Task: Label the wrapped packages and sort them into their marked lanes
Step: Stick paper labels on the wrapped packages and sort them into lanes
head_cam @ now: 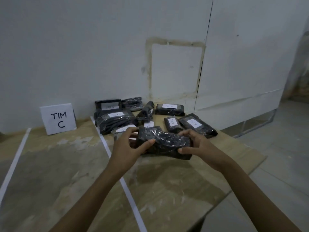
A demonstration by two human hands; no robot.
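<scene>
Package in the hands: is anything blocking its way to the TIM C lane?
Nothing visible blocks the package; only a flat white tape strip lies between it and the lane at the TIM C sign.

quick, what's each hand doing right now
Left hand: curled round the left end of the black wrapped package, holding it.
Right hand: curled round the right end of the same package, holding it.

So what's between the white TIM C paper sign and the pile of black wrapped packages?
In the head view, only a white tape strip on the brown board lies between the white paper sign and the black wrapped packages.
</scene>
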